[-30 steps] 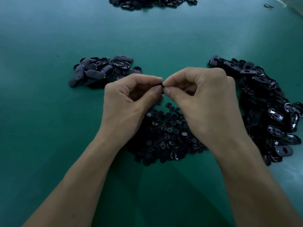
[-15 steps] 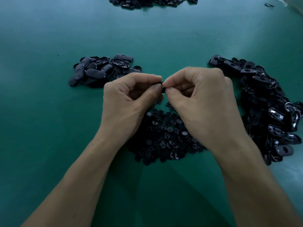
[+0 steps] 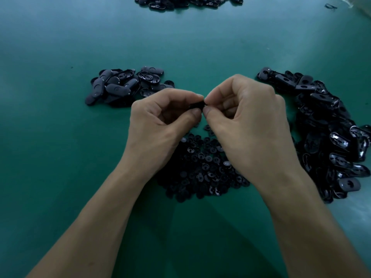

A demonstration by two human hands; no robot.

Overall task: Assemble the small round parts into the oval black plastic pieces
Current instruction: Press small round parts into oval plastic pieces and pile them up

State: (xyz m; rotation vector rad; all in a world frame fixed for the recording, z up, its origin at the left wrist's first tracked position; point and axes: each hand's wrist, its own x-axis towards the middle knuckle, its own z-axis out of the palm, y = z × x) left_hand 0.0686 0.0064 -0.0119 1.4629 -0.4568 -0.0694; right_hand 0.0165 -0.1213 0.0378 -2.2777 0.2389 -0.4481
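Note:
My left hand (image 3: 160,125) and my right hand (image 3: 247,125) meet fingertip to fingertip above the table. Between them sits a small black plastic piece (image 3: 197,105), pinched by thumb and forefinger of both hands; most of it is hidden by the fingers, so I cannot tell whether it is an oval piece, a round part, or both. Under my wrists lies a heap of small round black parts (image 3: 200,167). A pile of oval black pieces (image 3: 329,129) stretches along the right. A smaller pile of oval pieces (image 3: 124,85) lies at the left behind my left hand.
The work surface is a green mat (image 3: 60,157). Another heap of black pieces (image 3: 186,2) lies at the far edge, top centre. A small dark scrap (image 3: 330,6) lies at the top right.
Both hands stay pressed together on the small piece, with only slight shifts of the fingertips. The piles have not moved.

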